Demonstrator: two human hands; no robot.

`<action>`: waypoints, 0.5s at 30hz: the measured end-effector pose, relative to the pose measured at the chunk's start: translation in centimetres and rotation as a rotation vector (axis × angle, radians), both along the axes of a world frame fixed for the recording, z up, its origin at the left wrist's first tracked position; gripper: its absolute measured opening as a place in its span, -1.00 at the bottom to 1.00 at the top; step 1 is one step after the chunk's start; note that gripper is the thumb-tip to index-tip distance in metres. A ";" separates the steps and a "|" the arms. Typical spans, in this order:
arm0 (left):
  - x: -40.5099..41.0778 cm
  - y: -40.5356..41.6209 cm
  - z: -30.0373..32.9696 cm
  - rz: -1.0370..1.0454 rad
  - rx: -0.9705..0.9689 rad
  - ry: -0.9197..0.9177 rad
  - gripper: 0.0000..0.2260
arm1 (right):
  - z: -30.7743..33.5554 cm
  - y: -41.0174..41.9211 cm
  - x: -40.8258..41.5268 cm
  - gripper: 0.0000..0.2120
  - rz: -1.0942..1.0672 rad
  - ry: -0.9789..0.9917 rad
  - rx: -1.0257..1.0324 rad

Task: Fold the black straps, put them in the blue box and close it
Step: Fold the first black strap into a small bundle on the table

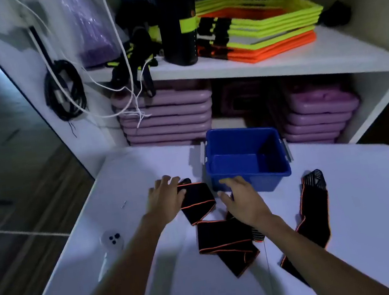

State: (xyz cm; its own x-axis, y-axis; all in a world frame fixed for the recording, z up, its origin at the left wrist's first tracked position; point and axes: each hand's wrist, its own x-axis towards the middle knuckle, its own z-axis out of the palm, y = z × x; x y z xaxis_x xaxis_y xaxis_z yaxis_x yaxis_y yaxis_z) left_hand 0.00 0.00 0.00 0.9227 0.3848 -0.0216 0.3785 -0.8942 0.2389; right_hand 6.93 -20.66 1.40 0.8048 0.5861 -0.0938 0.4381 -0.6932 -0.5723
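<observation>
On the white table [159, 291] lie orange-edged black straps [224, 241]; both hands' fingers [168, 180] rest loosely spread, gripping nothing.

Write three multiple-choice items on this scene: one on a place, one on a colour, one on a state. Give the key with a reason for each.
1. Where does the blue box stand?
A. On the white table, beyond the hands
B. On the upper shelf
C. On the floor

2. What colour edges the black straps?
A. Yellow
B. Orange
C. White

3. What state is the box in?
A. Closed with a lid
B. Open and holding straps
C. Open and empty

Key: 1 A, the box sits on the tabletop just past the right hand. 2 B, an orange line runs along the strap under the left hand and along the other strap at the right. 3 C, no lid is on it and its bare blue floor shows.
</observation>
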 end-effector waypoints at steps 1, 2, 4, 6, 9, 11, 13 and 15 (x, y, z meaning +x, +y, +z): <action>0.2 0.2 -0.6 -0.007 -0.005 0.043 -0.61 | -0.6 0.1 -0.1 -0.63 -0.011 0.037 0.033; 0.7 0.5 -1.3 -0.014 -0.013 0.067 -0.61 | -1.2 0.3 -0.1 -0.65 -0.019 0.064 0.061; 1.5 1.2 -2.7 -0.041 -0.017 0.145 -0.58 | -2.4 0.4 -0.5 -0.65 -0.004 0.118 0.072; 2.7 2.0 -3.7 -0.093 -0.028 0.229 -0.48 | -3.7 0.6 -0.4 -0.63 0.010 0.151 0.055; 4.3 3.2 -4.9 -0.168 -0.034 0.368 -0.28 | -4.8 1.1 0.0 -0.61 0.034 0.176 0.036; 4.9 3.7 -5.8 -0.174 -0.018 0.431 -0.26 | -5.3 1.6 0.2 -0.58 0.049 0.192 0.053; 5.0 4.0 -6.4 -0.170 -0.002 0.447 -0.36 | -5.7 2.3 0.5 -0.56 0.062 0.195 0.061; 4.4 4.5 -6.7 -0.190 -0.025 0.380 -0.51 | -6.0 3.1 0.7 -0.50 0.074 0.178 0.067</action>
State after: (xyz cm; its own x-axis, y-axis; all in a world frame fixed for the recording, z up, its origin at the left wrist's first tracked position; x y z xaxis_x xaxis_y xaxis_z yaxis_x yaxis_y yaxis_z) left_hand 4.42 4.47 -6.72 0.9016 0.2038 -0.3815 0.2732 -0.9522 0.1369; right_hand 7.59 -17.55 -4.64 0.7336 0.6526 -0.1898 0.3738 -0.6207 -0.6892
